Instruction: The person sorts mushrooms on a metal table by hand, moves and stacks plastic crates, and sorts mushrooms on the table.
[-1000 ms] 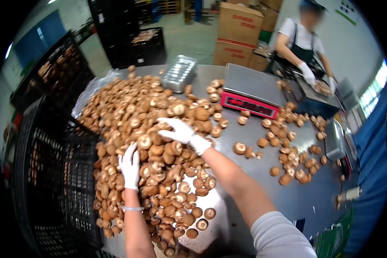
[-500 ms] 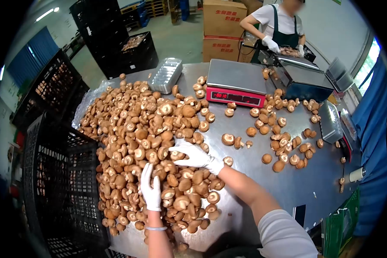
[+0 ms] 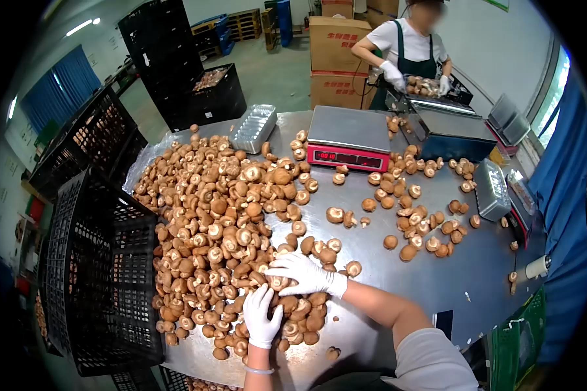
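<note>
A big heap of brown shiitake mushrooms [image 3: 205,202] covers the left half of the metal table. At the heap's near right side, my gloved right hand [image 3: 301,274] has its fingers and thumb curved round a shiitake mushroom [image 3: 278,283] with its pale underside showing. Just below and left of it, my gloved left hand [image 3: 261,319] lies against the mushrooms, fingers pointing up and thumb spread apart. I see nothing held in it; its palm side is hidden.
A red scale [image 3: 347,140] stands at the back, beside a clear plastic tray [image 3: 254,128]. Loose mushrooms [image 3: 416,221] are scattered to the right. A black crate [image 3: 107,267] borders the left edge. Across the table, a co-worker [image 3: 414,49] handles a mushroom pack [image 3: 422,86] at a machine [image 3: 449,127].
Both my hands have moved down toward the near edge and come closer together. Mushrooms near them have shifted, baring a strip of table. The co-worker's pack is now raised and more visible.
</note>
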Demonstrator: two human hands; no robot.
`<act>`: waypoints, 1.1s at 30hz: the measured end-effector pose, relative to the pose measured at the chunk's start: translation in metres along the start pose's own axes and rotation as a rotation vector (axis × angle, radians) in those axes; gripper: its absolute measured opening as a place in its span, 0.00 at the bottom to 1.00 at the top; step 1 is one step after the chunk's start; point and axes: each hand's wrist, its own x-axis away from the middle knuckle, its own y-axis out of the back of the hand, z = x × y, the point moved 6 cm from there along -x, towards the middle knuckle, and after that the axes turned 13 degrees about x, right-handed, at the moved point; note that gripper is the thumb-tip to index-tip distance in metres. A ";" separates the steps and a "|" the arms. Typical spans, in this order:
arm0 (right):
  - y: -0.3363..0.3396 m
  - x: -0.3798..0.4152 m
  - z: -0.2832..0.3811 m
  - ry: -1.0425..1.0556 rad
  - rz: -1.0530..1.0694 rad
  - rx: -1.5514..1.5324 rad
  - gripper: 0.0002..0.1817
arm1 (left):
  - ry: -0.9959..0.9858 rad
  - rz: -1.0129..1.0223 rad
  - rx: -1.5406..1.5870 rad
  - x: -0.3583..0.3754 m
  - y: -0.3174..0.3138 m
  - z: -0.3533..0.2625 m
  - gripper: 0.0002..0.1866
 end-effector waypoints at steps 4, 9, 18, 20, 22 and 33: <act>-0.002 0.035 0.020 -0.021 0.046 0.015 0.32 | -0.030 0.021 -0.085 0.034 -0.013 -0.017 0.22; 0.009 0.057 0.039 -0.029 0.043 0.011 0.34 | 0.034 0.006 -0.098 0.072 -0.011 -0.032 0.26; 0.010 0.082 0.098 0.180 0.196 0.217 0.30 | 0.192 -0.012 -0.160 0.148 -0.020 -0.045 0.33; 0.002 0.094 0.111 0.239 0.237 0.292 0.30 | 0.194 0.010 -0.214 0.165 -0.030 -0.050 0.33; 0.001 0.106 0.119 0.251 0.231 0.288 0.32 | 0.207 0.040 -0.257 0.181 -0.040 -0.056 0.33; 0.070 0.105 0.092 -0.005 0.199 0.012 0.33 | 0.435 -0.293 -0.115 0.216 -0.019 -0.043 0.35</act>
